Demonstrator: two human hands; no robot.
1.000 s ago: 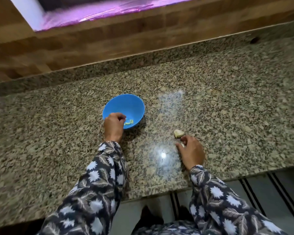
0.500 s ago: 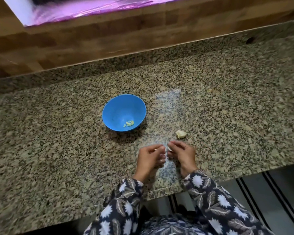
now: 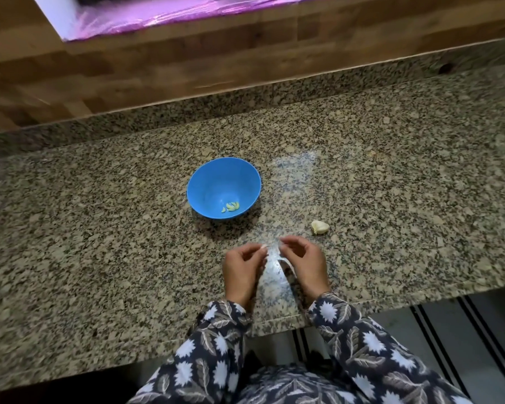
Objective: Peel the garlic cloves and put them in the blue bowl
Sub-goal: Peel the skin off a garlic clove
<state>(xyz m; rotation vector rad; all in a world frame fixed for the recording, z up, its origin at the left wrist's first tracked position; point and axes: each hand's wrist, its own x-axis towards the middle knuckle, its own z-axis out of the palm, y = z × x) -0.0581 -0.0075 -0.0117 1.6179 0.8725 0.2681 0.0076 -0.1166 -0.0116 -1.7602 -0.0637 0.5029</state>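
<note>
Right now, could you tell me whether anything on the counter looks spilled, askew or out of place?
Nothing stands out. The blue bowl sits upright on the counter with a few peeled cloves inside, and one garlic piece lies on the stone to its right, apart from it. Nothing looks spilled.

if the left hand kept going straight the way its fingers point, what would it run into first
Probably the right hand: the left hand points its curled fingers across a narrow gap at the other's fingertips. Their heights are hard to judge from this view.
</note>
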